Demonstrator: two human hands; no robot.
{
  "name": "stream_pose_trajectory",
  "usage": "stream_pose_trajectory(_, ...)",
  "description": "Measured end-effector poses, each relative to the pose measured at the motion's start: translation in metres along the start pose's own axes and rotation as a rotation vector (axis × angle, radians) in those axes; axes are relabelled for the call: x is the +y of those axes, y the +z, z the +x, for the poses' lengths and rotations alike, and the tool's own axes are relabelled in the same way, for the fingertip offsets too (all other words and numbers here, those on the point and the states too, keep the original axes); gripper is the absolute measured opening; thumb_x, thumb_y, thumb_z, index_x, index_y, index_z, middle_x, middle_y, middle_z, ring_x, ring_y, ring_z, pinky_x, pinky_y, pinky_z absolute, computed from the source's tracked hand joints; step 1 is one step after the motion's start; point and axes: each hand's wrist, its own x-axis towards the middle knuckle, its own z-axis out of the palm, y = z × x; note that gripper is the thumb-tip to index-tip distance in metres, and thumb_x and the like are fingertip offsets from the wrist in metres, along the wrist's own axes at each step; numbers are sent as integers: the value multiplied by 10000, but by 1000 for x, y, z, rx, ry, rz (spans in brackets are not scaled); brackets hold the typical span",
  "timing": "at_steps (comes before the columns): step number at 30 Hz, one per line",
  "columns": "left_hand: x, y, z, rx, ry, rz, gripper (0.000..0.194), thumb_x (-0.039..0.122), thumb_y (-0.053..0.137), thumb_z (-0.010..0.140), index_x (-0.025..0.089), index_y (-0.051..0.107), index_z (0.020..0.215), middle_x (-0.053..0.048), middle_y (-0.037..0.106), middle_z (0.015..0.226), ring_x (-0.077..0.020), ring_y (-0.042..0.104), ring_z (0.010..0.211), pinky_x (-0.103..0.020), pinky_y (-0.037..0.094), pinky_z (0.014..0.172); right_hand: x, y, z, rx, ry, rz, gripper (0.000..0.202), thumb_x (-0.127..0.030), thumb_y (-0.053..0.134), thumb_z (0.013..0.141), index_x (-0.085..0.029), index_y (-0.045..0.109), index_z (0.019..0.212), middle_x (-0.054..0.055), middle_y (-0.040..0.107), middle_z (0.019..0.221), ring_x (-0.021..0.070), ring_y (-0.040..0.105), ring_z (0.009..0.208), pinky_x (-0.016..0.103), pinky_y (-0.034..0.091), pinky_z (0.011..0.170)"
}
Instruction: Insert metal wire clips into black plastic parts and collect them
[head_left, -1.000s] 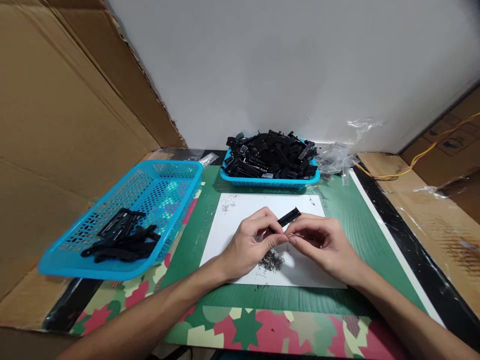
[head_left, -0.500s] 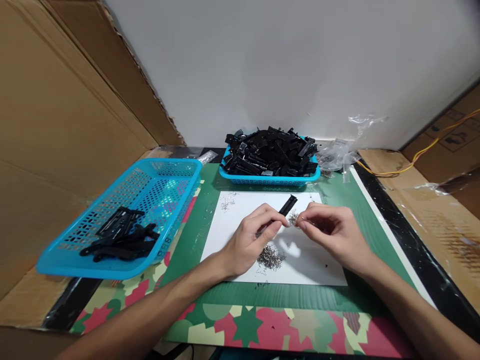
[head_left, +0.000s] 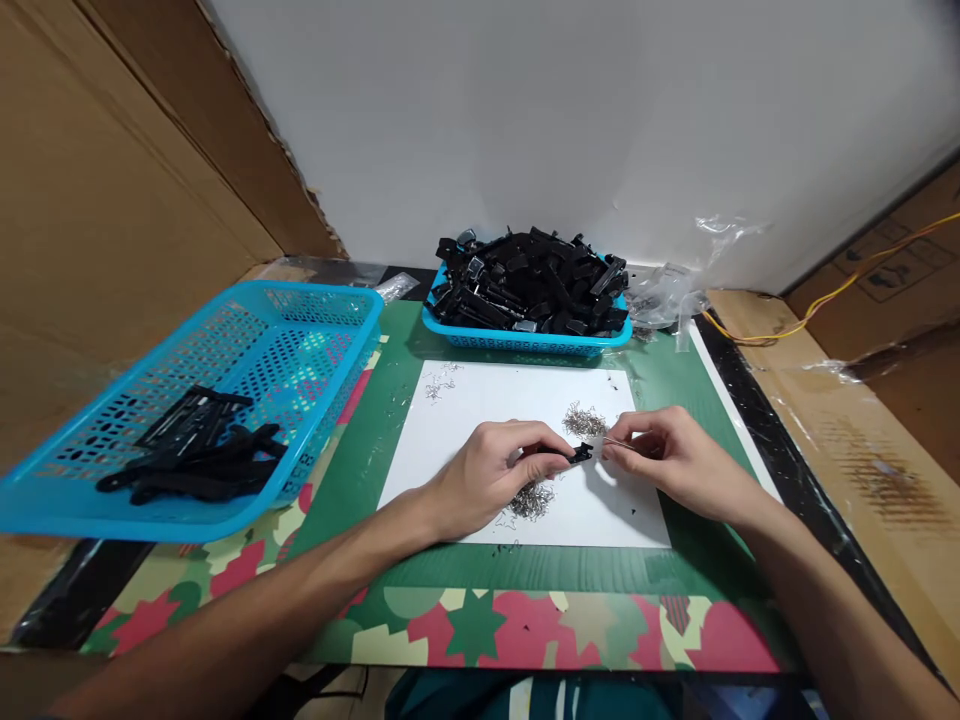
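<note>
My left hand is closed around a slim black plastic part, whose end sticks out past the thumb and forefinger toward the right. Opposite it, my right hand pinches a thin metal tool that looks like tweezers, its tip close to the part's end. Whether the two touch is too small to tell. Below my left hand lies a pile of tiny bent metal pieces, partly covered. A second pile of fine metal pieces sits just beyond the black part. Both piles rest on a white sheet.
At the back stands a blue basket heaped with black plastic parts. A larger blue basket on the left holds several black parts. Clear plastic bags lie back right. Cardboard walls the left side.
The black part has swung from pointing up and away to lying nearly level, pointing right. My right hand has the tool's tip closer to its end. The camera view has shifted slightly.
</note>
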Motion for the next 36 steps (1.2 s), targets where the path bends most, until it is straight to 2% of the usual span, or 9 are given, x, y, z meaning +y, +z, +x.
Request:
stream_pose_trajectory(4, -2, 1, 0, -23, 8, 28, 165, 274, 683, 1000, 160, 794, 1046, -40, 786, 903, -128, 696, 777, -232, 505, 694, -4, 9, 4, -18, 43, -71, 226, -326, 633, 930, -165, 761, 836, 17, 694, 726, 139, 514, 648, 273, 382, 589)
stream_pose_trajectory(8, -3, 2, 0, -26, 53, 80, 141, 259, 707, 990, 167, 808, 1030, -18, 778, 833, -108, 672, 715, -222, 488, 669, -7, 17, 4, 40, 19, -200, 202, -251, 603, 905, -167, 765, 818, 21, 716, 744, 152, 559, 670, 290, 383, 616)
stream_pose_trajectory(13, -4, 3, 0, -12, 129, 133, 146, 246, 698, 997, 168, 812, 1044, -31, 797, 859, -133, 697, 774, -246, 515, 736, -10, 20, 0, 72, -30, -284, 221, -209, 576, 901, -170, 746, 765, 16, 675, 702, 148, 543, 642, 296, 363, 602)
stream_pose_trajectory(19, -5, 4, 2, -13, 197, 179, 209, 313, 672, 1018, 166, 815, 1057, -54, 792, 839, -159, 713, 772, -311, 552, 822, -15, 17, -1, 39, -56, -320, 243, -206, 582, 925, -171, 762, 766, 31, 673, 706, 151, 522, 625, 300, 340, 582)
stream_pose_trajectory(24, -6, 5, 2, -12, 187, 154, 197, 306, 682, 1009, 174, 823, 1049, -58, 793, 839, -163, 713, 758, -312, 557, 800, -14, 17, -1, 63, -85, -344, 255, -183, 576, 933, -178, 732, 731, 18, 634, 683, 145, 512, 615, 298, 346, 590)
stream_pose_trajectory(30, -6, 4, 2, -24, 160, 127, 169, 274, 703, 991, 174, 827, 1044, -57, 799, 846, -163, 721, 769, -304, 558, 786, -13, 20, -1, 116, -97, -336, 225, -179, 579, 920, -176, 734, 757, 18, 654, 694, 142, 530, 611, 294, 357, 599)
stream_pose_trajectory(36, -3, 4, 2, -28, 145, 133, 162, 256, 702, 990, 171, 827, 1047, -52, 804, 840, -163, 726, 766, -313, 556, 816, -14, 19, -3, 94, -97, -360, 260, -175, 564, 906, -181, 677, 672, 17, 637, 660, 140, 501, 595, 298, 331, 580)
